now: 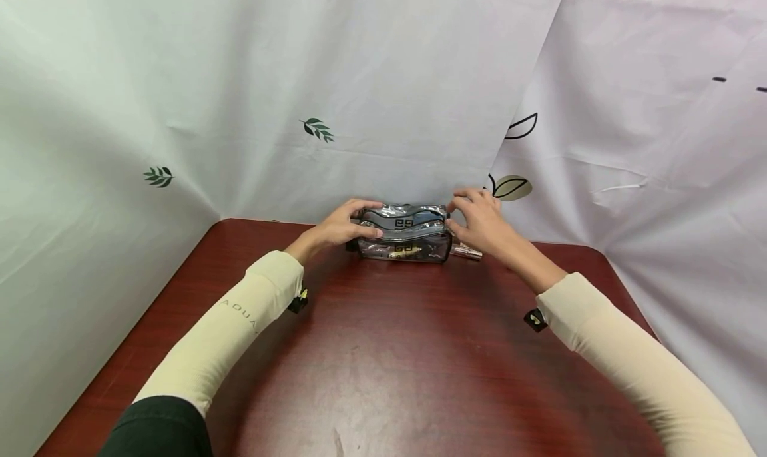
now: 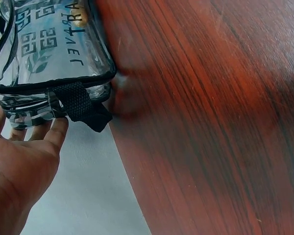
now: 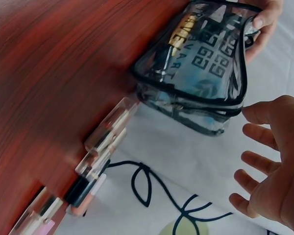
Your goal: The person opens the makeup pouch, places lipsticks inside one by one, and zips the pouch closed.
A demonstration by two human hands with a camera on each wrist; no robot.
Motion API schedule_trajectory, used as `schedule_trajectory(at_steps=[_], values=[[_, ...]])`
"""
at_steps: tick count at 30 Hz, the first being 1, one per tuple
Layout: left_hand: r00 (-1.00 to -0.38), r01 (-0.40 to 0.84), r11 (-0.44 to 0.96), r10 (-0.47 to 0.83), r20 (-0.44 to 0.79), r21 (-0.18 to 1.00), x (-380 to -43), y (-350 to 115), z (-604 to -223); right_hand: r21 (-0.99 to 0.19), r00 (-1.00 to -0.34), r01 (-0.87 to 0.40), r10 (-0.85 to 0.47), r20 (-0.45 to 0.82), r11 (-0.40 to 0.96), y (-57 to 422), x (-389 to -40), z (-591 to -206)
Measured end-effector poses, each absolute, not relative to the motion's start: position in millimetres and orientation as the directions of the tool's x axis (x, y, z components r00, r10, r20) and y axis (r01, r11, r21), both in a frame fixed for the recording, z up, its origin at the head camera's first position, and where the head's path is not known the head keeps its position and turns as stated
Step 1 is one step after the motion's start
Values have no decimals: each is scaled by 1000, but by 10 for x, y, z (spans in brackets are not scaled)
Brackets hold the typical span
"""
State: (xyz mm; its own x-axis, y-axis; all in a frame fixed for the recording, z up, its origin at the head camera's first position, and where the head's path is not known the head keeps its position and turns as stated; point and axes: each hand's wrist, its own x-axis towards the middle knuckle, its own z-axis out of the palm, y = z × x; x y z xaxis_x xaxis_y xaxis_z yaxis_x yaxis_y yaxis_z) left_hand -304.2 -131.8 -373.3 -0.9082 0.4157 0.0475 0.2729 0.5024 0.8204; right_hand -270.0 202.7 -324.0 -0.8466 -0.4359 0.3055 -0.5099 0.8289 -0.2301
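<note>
A white cloth [image 1: 407, 70] printed with leaves [image 1: 318, 130] hangs behind a reddish-brown table [image 1: 389, 357].

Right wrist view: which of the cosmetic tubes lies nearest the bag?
The topmost tube in the picture, its end beside the bag; the other tubes lie farther down.

Between the left hand [image 1: 341, 224] and the right hand [image 1: 481, 222], the clear pouch [image 1: 428, 248] has black piping, squared motifs and lettering, with a gold item [image 3: 183, 33] inside. Beside the left hand, the strap [image 2: 81, 104] is black. Near the right hand, tubes [image 3: 108, 129] show clear, black and pink. The hands' 2 sleeves [image 1: 635, 357] are cream. Under the hands, the table [image 1: 383, 350] is streaked red-brown; the white backdrop [image 1: 389, 77] beyond bears green leaf sprigs [image 1: 317, 129].
</note>
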Motion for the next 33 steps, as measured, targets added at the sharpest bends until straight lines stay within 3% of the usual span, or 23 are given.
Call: schedule_trajectory(at_steps=[23,33], values=[[-907,263,516,420,27,815,-3031,-1312,-3701,-200,-914,-383,-340,220,902,2674,-2690,-3392],[-907,269,524,419,30,808,-3016,-1316,-3687,-164,-914,-382,-346,212,910,2885,-2658,-3457]])
